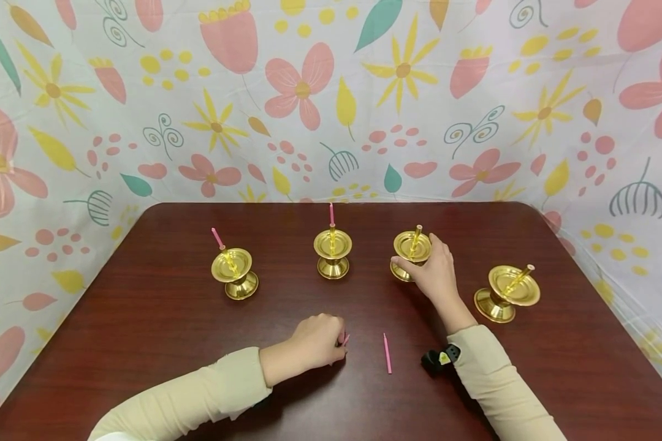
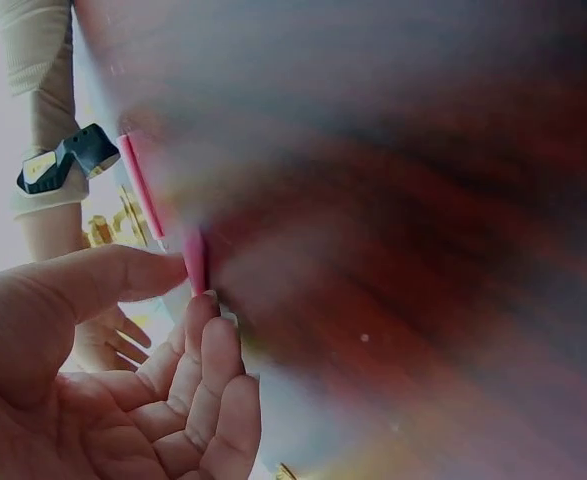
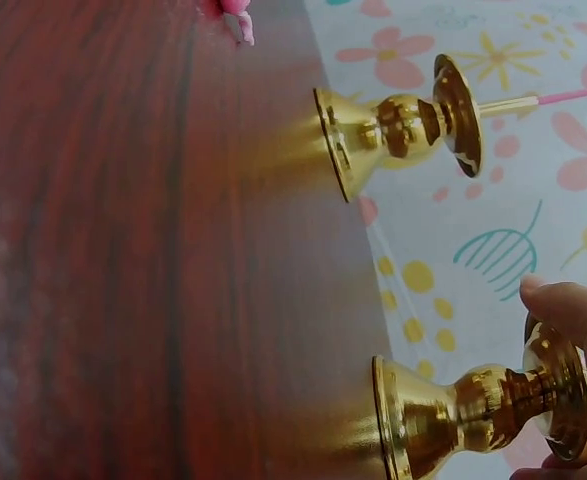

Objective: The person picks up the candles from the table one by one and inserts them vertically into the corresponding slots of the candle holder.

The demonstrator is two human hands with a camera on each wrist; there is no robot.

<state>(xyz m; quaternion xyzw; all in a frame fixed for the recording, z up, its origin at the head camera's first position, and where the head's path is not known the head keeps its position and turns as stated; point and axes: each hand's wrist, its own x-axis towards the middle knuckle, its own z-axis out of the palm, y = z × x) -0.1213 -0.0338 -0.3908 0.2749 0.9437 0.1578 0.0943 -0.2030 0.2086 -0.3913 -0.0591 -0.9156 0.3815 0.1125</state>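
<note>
My left hand [image 1: 314, 341] is low over the table and pinches a thin pink candle [image 2: 195, 262] between thumb and fingertips. In the head view only the candle's tip shows past the fingers. My right hand [image 1: 437, 269] holds a brass candle holder [image 1: 405, 246] by its dish, thumb on one side and fingers on the other. A gold tube rises from that holder, with no pink candle in it. A second pink candle [image 1: 387, 355] lies on the table between the two forearms.
To the left stand two more brass holders, the far-left holder [image 1: 240, 285] and the middle holder [image 1: 333, 267], each with a pink candle in its tube. On the right, another holder [image 1: 496, 305] has a bare tube. A flowered cloth [image 1: 358, 122] hangs behind the dark table [image 1: 160, 343].
</note>
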